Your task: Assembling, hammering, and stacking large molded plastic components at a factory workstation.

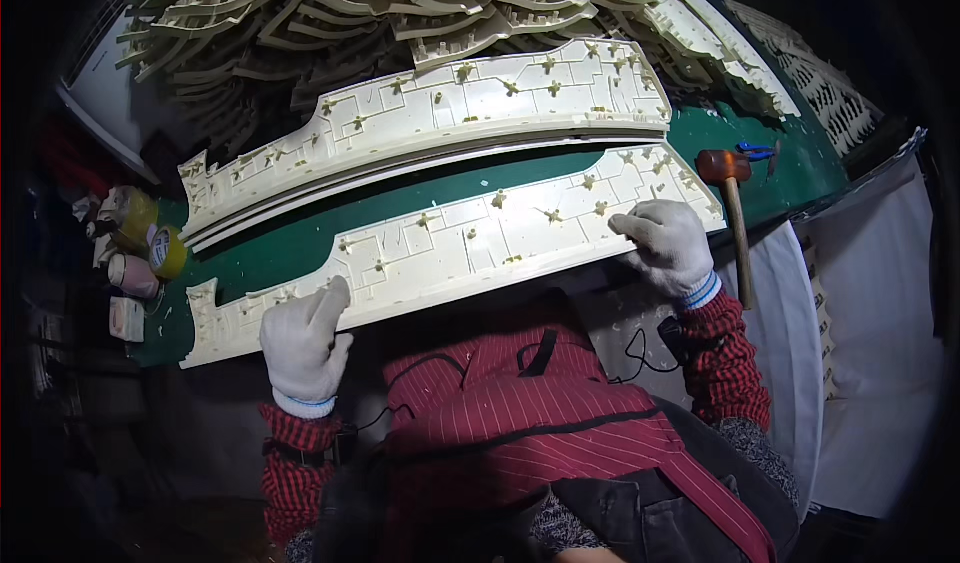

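A long cream plastic panel (pixel 450 248) with small clips and ribs on its upper face lies at a slant before me, its near edge reaching past the table. My left hand (pixel 303 348), in a white knit glove, holds that edge near the left end, index finger stretched over the panel and thumb beneath. Toward the right end, my right hand (pixel 668 248), gloved alike, is closed on the same edge with its fingers curled over the face; its thumb is partly hidden. Just beyond lies a similar cream panel (pixel 430 113), apparently resting on others.
A big pile of cream panels (pixel 330 23) fills the back of the green table (pixel 795 178). On the right lie a mallet (pixel 724 166) with a wooden handle and a blue-handled hand tool (pixel 758 151). Yellow tape rolls (pixel 168 253) and a small white box (pixel 127 319) stand at the left edge.
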A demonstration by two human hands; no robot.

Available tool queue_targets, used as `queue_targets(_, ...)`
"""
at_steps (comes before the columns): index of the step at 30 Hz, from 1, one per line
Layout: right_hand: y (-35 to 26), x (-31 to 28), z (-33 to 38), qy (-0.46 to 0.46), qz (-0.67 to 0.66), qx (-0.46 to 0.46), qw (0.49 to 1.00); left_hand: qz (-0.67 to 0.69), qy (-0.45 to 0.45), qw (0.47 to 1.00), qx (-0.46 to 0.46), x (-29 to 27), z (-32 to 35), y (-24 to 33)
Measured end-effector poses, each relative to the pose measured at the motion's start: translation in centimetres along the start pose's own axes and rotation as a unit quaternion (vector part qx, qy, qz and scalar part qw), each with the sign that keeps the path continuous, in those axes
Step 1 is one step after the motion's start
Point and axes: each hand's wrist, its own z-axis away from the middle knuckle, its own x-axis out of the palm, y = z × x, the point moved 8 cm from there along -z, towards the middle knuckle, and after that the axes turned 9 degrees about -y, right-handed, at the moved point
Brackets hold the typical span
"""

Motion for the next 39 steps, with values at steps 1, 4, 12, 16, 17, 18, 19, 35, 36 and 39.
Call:
queue_targets(1, -0.4, -1.0, -0.7, 0.006, 0.006, -0.008, 1.000, -0.006, 0.010, 1.000, -0.001, -1.1, -0.2, 0.1)
queue_targets(4, -0.3, -4.6, -2.1, 0.185, 0.135, -0.048, 0.972, -0.116, 0.192, 0.971, 0.081, -4.6, -3.1, 1.0)
queue_targets(12, 3.8, -0.7, -3.7, 0.198, 0.203, 0.103, 0.953, -0.155, 0.242, 0.958, 0.000, -2.2, -6.9, -3.0)
queue_targets(16, 2.4, -1.8, -4.0, 0.202, 0.200, 0.082, 0.955, -0.119, 0.233, 0.964, -0.048, -2.6, -6.1, -3.6)
queue_targets(17, 2.0, -2.9, -4.3, 0.216, 0.210, 0.080, 0.950, -0.130, 0.266, 0.955, -0.031, -2.8, -5.8, -2.5)
queue_targets(18, 1.8, -3.6, -4.4, 0.229, 0.199, 0.076, 0.950, -0.137, 0.300, 0.944, -0.015, -2.8, -5.7, -1.2)
queue_targets(19, 1.6, -4.5, -4.7, 0.243, 0.188, 0.071, 0.949, -0.147, 0.293, 0.945, -0.010, -2.5, -5.9, -0.3)
queue_targets(35, 0.2, -14.7, -24.2, 0.089, 0.141, 0.253, 0.953, -0.002, 0.222, 0.975, 0.006, 6.0, -1.9, 3.9)
queue_targets(36, 2.8, -14.9, -24.2, 0.120, 0.122, 0.224, 0.959, -0.004, 0.226, 0.974, -0.015, 6.1, -2.1, 3.4)
queue_targets(39, 4.5, -15.7, -23.1, 0.208, 0.040, 0.155, 0.965, 0.010, 0.244, 0.970, -0.012, 6.4, -1.8, 2.5)
